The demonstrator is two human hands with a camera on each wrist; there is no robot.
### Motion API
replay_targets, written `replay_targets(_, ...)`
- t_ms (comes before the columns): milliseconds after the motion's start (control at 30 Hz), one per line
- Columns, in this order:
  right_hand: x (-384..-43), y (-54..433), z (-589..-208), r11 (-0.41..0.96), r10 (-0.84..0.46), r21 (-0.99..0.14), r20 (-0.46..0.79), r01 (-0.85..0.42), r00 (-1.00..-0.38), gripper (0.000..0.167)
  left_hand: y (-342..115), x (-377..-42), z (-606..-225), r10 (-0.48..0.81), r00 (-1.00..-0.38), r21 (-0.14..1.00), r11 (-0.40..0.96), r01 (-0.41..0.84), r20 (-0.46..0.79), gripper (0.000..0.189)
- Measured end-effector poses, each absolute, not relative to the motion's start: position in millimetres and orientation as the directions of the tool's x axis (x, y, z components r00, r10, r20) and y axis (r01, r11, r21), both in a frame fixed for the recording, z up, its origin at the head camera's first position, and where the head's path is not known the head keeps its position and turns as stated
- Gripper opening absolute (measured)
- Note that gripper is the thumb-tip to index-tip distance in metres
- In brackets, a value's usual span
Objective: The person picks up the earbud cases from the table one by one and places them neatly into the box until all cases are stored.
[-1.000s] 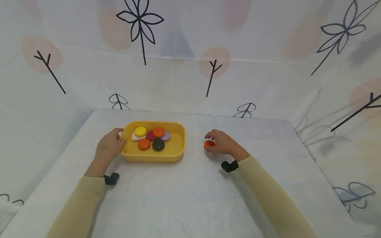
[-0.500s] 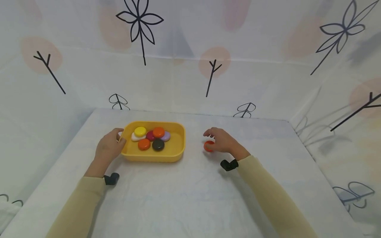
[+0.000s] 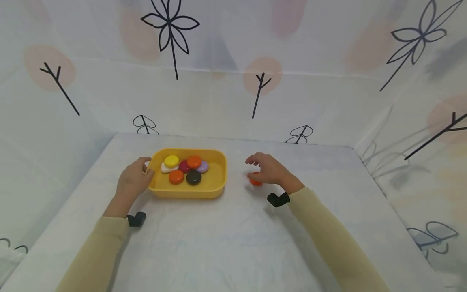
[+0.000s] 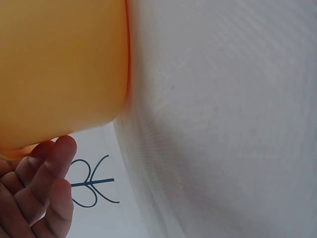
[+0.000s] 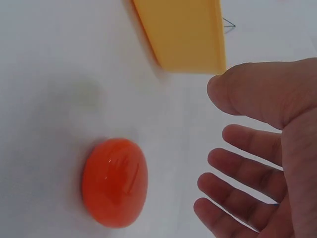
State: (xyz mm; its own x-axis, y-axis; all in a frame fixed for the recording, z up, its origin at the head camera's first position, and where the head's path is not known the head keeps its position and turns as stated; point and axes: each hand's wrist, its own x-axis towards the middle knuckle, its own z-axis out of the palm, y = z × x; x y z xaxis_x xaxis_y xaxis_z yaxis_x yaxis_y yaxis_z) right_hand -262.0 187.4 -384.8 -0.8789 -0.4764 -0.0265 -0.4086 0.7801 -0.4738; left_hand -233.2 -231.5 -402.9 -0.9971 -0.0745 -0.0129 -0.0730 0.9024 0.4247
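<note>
A yellow tray stands on the white-covered table. In it lie several glossy rounded pebbles, among them a yellow one, a dark grey one and an orange one. My left hand holds the tray's left end by the rim; the left wrist view shows its fingers against the tray wall. To the tray's right, an orange-red pebble rests on the table. My right hand hovers just above it, fingers spread and apart from it; the head view shows the pebble partly covered by the thumb.
A white cloth with drawn plants hangs behind and at both sides of the table. Each wrist carries a small black camera, the left one and the right one.
My right hand has risen slightly and shifted left, away from the orange-red pebble, which stays on the table. The left hand and the tray have not moved.
</note>
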Motion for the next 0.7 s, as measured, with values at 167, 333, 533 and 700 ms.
replay_targets(167,-262,182,-381,0.774,-0.482,-0.476,-0.016,-0.417,-0.876,0.044,-231,-232,-402,-0.075,-0.997,0.427,0.902,-0.070,-0.005,0.054)
replay_targets(333,-260,175,-376,0.770,-0.489,-0.473,-0.006,-0.428,-0.872,0.042,-232,-232,-403,-0.074,-0.997,0.425,0.903,-0.067,-0.001,0.054)
replay_targets(533,-261,166,-372,0.763,-0.493,-0.483,-0.003,-0.430,-0.870,0.042,-233,-233,-404,-0.077,-0.997,0.426,0.902,-0.073,-0.008,0.054)
replay_targets(700,-261,159,-370,0.736,-0.520,-0.490,0.031,-0.467,-0.853,0.041,-232,-233,-404,-0.080,-0.997,0.429,0.900,-0.076,-0.008,0.054)
